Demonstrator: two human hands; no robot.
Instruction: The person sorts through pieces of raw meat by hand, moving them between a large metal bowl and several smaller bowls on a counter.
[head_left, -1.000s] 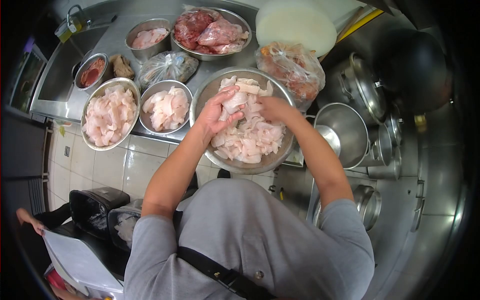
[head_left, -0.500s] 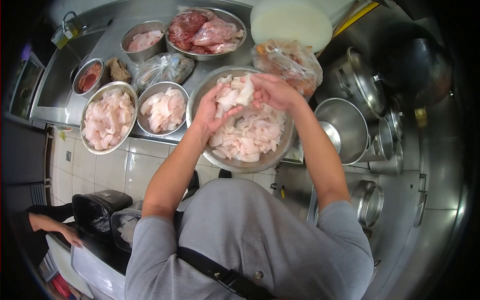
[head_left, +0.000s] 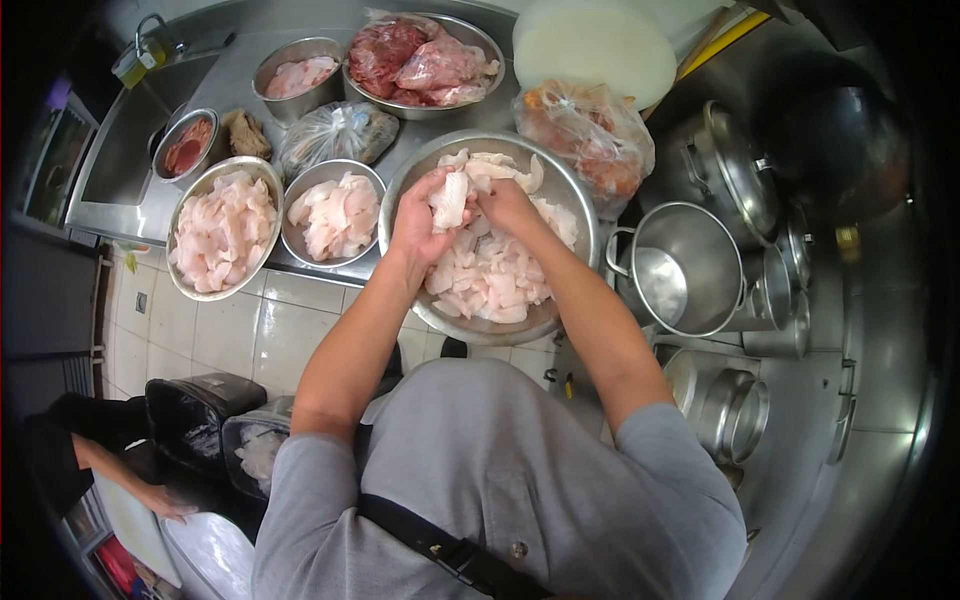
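Stainless-steel bench (head_left: 225, 92) is running across the kitchen, with a sink (head_left: 140, 150) sitting at its left end and floor tiles (head_left: 225, 345) showing below. Near its front edge, a wide metal bowl (head_left: 470, 329) is holding a heap of pale raw fillet pieces (head_left: 495, 280). Above that heap, inside the bowl's outline, the left hand (head_left: 424, 222) is cradling a white strip (head_left: 451, 200), its fingers clamping around the strip from the left. Just beside it, the right hand (head_left: 508, 207) is hanging over the same heap with its fingers curling inward; their tips are hiding behind the hand, so I cannot tell whether they are gripping anything.

To the left, a small bowl (head_left: 286, 238) and a larger oval bowl (head_left: 178, 278) are carrying more pale pieces. Behind them, a knotted clear bag (head_left: 340, 138) is lying near a deep pot (head_left: 290, 108) and a basin (head_left: 430, 108) that is bearing red meat in plastic. On the far right side, a bag of orange-brown food (head_left: 585, 140) is resting just in front of a round white cutting board (head_left: 595, 50). Farther right, a two-handled pot (head_left: 705, 285) is standing. At lower left, a co-worker's hand (head_left: 172, 503) is reaching toward a metal tray (head_left: 210, 548) near a black bin (head_left: 205, 398).
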